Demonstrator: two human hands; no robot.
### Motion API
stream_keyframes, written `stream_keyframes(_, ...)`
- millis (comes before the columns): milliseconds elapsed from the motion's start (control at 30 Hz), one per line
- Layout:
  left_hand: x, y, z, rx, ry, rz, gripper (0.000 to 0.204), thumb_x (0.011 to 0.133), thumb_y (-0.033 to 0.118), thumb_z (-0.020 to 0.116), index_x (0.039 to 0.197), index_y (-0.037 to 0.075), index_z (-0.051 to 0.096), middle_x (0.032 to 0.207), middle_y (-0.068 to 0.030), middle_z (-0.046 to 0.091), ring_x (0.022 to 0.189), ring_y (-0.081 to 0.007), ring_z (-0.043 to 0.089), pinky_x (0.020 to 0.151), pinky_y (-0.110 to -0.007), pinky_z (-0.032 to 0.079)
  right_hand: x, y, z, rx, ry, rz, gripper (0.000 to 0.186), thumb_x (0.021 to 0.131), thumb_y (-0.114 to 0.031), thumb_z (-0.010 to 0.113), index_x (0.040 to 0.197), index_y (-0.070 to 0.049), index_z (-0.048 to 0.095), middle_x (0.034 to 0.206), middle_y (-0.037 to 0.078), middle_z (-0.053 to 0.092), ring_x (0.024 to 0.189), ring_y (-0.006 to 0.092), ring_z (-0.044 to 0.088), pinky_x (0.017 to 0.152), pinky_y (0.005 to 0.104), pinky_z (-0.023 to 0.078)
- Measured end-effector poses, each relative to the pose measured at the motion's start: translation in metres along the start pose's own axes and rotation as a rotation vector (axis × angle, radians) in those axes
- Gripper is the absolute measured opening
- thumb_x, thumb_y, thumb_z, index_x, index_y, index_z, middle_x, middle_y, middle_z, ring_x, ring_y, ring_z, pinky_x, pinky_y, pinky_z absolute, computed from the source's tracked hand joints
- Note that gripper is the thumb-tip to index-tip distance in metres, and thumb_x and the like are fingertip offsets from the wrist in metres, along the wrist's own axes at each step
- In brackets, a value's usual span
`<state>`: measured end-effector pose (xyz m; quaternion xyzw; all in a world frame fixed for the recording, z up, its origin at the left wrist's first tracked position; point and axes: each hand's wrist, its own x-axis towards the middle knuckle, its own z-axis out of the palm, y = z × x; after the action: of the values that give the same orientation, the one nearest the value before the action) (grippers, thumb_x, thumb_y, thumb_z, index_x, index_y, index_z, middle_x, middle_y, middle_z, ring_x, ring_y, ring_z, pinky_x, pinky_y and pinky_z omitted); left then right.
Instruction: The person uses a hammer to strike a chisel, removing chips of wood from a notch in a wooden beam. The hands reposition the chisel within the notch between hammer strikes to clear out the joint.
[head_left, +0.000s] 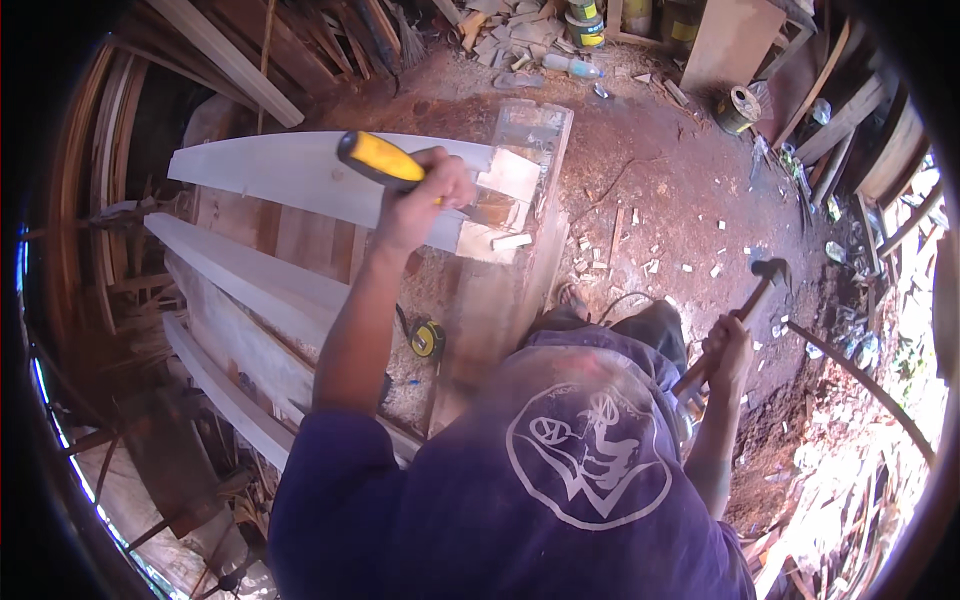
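My left hand is closed around a chisel with a yellow and black handle, held above the right end of a long pale board. The blade side points right, toward a cut-out at the board's end; where its edge rests I cannot make out. A small loose wood block lies beside that cut. Out to the right, away from the boards, my right hand grips the wooden handle of a hammer, its dark head tilted up.
More pale boards lie side by side on the left. A yellow tape measure rests on the bench. Wood chips dot the brown dirt floor. Cans, a plastic bottle and scrap wood line the far side.
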<state>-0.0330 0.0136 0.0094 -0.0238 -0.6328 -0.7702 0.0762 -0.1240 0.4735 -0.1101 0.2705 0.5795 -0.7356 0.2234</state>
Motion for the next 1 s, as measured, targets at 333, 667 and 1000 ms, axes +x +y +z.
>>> stream_keyframes(333,-0.017,-0.058,-0.02,0.558,0.186,-0.274,0.03,0.09,0.015,0.069,0.067,0.005,0.052,0.065,0.0023,0.051,0.065,-0.0061,0.046,0.061,-0.027,0.037,0.008,-0.063,0.125,-0.829,-0.505,-0.419,0.014,0.089,-0.014,0.06,0.09,-0.004,0.05,0.068,0.005,0.052,0.058,0.0163,0.054,0.052,0.0344,0.045)
stream_keyframes(667,-0.021,-0.077,-0.008,0.614,0.455,-0.169,0.037,0.095,0.016,0.061,0.063,0.005,0.048,0.06,0.0035,0.045,0.06,-0.0073,0.041,0.056,-0.028,0.033,0.022,-0.115,0.17,-1.131,-0.886,-0.788,0.023,0.085,-0.016,0.062,0.097,0.001,0.051,0.073,0.028,0.061,0.07,0.0475,0.064,0.067,0.0529,0.049)
stream_keyframes(1000,-0.02,-0.077,0.016,0.692,0.577,-0.225,0.027,0.091,0.015,0.068,0.068,0.003,0.058,0.06,0.0023,0.05,0.06,-0.0076,0.046,0.056,-0.03,0.037,-0.068,-0.208,0.26,-0.488,-1.11,-1.478,0.029,0.087,-0.016,0.065,0.105,0.003,0.054,0.077,0.026,0.065,0.074,0.0437,0.068,0.067,0.0508,0.053)
